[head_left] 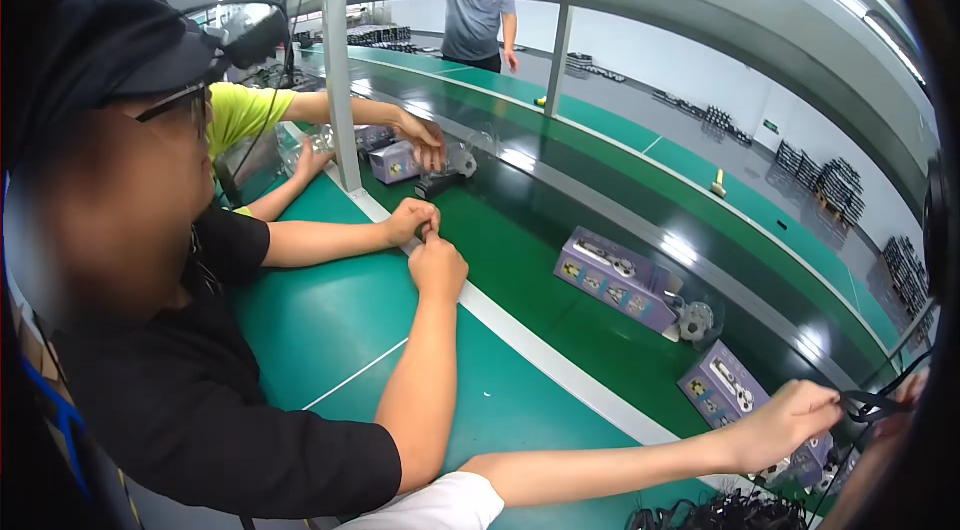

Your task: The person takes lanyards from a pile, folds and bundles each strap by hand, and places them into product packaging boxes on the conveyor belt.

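A heap of black cords [720,512] lies at the bottom edge, close to the person. Just above it, the person's left hand [790,420] reaches out over the green surface [330,320]. Its fingers are pinched shut on a thin black cord [868,406]. The cord runs across to the right hand [905,392], which is at the very edge of the view. That hand is blurry and half hidden, so I cannot tell if it is closed on the cord or not. The two hands are near each other but not touching.

Right under the left hand sits a purple box [722,388] on the dark green belt [520,270]. A second purple box [612,282] lies a bit further along the belt, with a small round grey part [694,320] beside it.

Next to the person sits a co-worker in a black shirt [190,400]. This co-worker's two hands [428,242] are pressed together at the white edge of the belt.

Further away, another co-worker in a yellow shirt [240,113] touches a third purple box [393,162]. At the far end stands someone in a grey shirt [475,25].
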`<state>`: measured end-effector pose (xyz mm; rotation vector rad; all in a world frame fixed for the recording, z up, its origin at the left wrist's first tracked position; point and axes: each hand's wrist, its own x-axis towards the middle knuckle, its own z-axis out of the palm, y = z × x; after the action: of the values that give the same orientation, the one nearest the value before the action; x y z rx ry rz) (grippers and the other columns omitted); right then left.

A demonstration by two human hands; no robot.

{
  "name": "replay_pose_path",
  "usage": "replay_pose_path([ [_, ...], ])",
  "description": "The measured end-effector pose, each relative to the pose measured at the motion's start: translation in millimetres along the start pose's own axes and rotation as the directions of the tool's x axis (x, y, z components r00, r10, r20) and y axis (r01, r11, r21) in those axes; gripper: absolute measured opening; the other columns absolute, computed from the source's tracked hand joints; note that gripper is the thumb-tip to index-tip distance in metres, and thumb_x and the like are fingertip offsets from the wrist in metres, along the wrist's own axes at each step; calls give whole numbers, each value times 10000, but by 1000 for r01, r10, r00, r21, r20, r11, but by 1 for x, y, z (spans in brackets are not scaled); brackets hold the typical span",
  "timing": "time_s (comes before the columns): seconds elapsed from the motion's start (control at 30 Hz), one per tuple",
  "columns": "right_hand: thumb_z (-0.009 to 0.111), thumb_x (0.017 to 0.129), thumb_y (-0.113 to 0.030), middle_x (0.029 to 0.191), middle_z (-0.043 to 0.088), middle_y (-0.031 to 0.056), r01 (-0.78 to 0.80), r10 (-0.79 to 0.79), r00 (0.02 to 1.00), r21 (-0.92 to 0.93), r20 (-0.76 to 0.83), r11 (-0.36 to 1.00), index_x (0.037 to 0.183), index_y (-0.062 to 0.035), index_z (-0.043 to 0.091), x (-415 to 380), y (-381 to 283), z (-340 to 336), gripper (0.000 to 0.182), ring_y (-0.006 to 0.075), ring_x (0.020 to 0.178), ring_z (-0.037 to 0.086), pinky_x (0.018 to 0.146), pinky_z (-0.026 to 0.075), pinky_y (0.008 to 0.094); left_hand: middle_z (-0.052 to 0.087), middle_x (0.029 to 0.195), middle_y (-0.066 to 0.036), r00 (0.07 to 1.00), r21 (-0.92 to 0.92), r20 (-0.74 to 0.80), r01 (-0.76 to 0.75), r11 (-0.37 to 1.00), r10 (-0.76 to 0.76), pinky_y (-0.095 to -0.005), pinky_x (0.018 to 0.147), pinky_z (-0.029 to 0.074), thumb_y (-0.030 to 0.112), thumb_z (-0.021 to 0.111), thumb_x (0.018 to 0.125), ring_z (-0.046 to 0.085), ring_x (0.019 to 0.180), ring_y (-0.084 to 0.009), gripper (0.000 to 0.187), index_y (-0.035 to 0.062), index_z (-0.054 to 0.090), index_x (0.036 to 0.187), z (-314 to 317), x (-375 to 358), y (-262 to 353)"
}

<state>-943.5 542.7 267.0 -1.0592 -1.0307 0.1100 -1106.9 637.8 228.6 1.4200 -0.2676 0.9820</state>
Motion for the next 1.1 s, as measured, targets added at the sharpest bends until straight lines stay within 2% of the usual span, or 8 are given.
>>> replay_pose_path([
  [0.23,641,861,-151,693,610,110,-402,314,630,-47,710,914,752,5,586,-79,-3,45,199,208,667,610,559,482,348,459,542,-182,994,175,5,-107,979,108,-389,495,376,66,453,847,470,505,-315,213,-53,434,671,-30,-17,80],
  [0.37,662,826,-125,750,652,146,-626,519,613,-35,596,779,756,15,617,-71,-20,48,163,250,662,626,629,514,365,425,482,-157,973,299,32,-227,927,228,-379,461,376,37,446,818,476,427,-288,188,-39,395,654,-44,-20,80],
  [0.63,574,830,-211,790,549,41,-204,225,882,-94,413,974,890,-34,426,-17,-64,74,239,67,626,462,553,391,194,509,960,-147,901,139,-92,-410,901,424,-325,700,417,46,471,833,497,755,-226,170,-37,568,946,-69,-12,68],
  [0.7,520,876,-185,882,534,60,-49,64,956,-61,288,997,1052,0,397,-5,-76,93,283,57,726,467,615,390,173,509,1130,-137,928,172,7,-368,914,372,-336,893,428,80,513,899,545,960,-236,424,11,463,1315,-73,-12,50],
  [0.83,411,970,-132,1067,505,97,200,-177,955,74,-240,977,1375,69,340,18,-110,174,458,37,927,478,740,387,132,641,981,-130,882,-44,470,63,997,-35,-333,845,469,171,620,866,612,897,-217,387,-37,557,1185,-62,-25,31],
  [0.9,402,970,-112,1261,472,128,-7,-251,670,344,698,939,1382,80,328,60,-104,137,460,118,1074,500,856,408,171,604,696,-56,725,-80,657,338,938,-205,-290,701,482,220,579,901,599,685,-148,265,-41,616,881,-54,-34,23],
  [0.97,395,970,-98,1342,472,142,-182,-306,229,349,924,919,1385,76,331,76,-95,124,454,156,1135,523,907,425,194,515,585,-14,736,-77,576,482,873,-356,-276,621,450,244,552,916,529,573,-111,314,-24,567,753,-61,-37,31],
  [1.1,402,944,-99,1117,531,98,260,-164,918,-236,360,936,1350,29,405,54,-75,86,426,94,943,538,754,421,184,423,574,19,891,146,360,237,960,-275,-281,531,348,254,527,934,393,550,-85,362,16,456,672,-95,-31,21],
])
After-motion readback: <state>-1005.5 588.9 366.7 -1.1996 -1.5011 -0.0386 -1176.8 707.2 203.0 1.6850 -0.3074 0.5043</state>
